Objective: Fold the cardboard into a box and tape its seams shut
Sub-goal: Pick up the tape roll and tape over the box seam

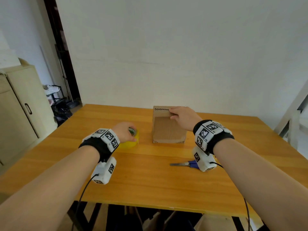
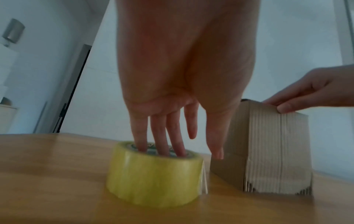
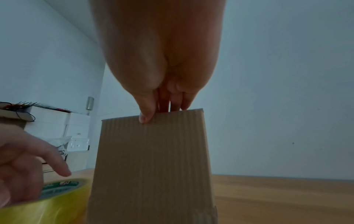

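Taping step, just at its start, to judge from the layout.

Right grip (image 1: 181,116) pinching the top edge of a small brown corrugated cardboard box (image 1: 168,130), with the thumb on the near face and the other fingers over the top. Directly under this grip, upright on the orange-brown wooden tabletop (image 1: 150,180), and already folded into shape. No tape to see on the faces shown; far side and bottom hidden.

Left grip (image 1: 125,130) released, not grasping yet. Three straight fingers (image 2: 159,136) dipped into the core of a wide yellow roll of packing tape (image 1: 130,144), index finger free above it, thumb outside the roll and seemingly apart from its wall. Flat on the tabletop under this grip, just beside the box, on the side toward the right grip. A loose end of tape standing off the roll, facing the box.

Nearer to the body than the right grip, partly behind the wrist camera: scissors with blue handles (image 1: 183,163).

Next, probably: close the thumb against the outer wall, lift the roll and bring it across to the box. Then catch the loose end and lay it along a seam, holding the box steady from above, since so light a box could tip or slide. Scissors within reach for the cut.
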A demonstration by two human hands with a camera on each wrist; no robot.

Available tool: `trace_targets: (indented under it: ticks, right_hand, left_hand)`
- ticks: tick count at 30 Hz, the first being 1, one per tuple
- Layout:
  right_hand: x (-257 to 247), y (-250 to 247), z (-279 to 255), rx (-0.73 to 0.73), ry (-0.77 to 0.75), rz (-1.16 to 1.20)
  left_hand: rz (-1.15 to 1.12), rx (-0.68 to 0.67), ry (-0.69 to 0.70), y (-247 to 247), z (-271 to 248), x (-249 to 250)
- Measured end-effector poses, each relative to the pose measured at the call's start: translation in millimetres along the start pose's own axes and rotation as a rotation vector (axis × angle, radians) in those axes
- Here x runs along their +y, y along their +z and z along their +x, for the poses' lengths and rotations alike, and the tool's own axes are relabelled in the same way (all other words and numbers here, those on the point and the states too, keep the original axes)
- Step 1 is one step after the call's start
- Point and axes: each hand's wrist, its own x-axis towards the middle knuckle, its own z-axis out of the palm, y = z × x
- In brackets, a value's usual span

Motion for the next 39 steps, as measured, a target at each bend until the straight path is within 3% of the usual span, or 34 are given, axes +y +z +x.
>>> trace_targets:
  ticks: [4,14,22,29,39]
  right_hand:
    - [-0.6,-3.5,1.3,-0.015,-0.007,-0.030]
    - [1.0,-3.3,4.1,-0.034,-0.002,-0.049]
    - [0.2,-2.8,3.1,-0.044,-0.016,-0.044]
    - [-1.1,-8.4,0.9,-0.086,0.011,0.029]
    - [6.3,-13.8,1.7,-0.080,0.040,0.236]
  left_hand:
    - [0.146,0.009,-0.009,9.0,4.3,-3.3]
    - [0.270,0.015,-0.094,16.8,12.2,-8.2]
    - [-0.072,0.225,0.025,-24.9,9.0,8.8]
    - [-0.166,0.339,0.221,-52.5,10.8,48.4]
    - [-0.083,0.303,0.297,-45.5,25.2,101.2]
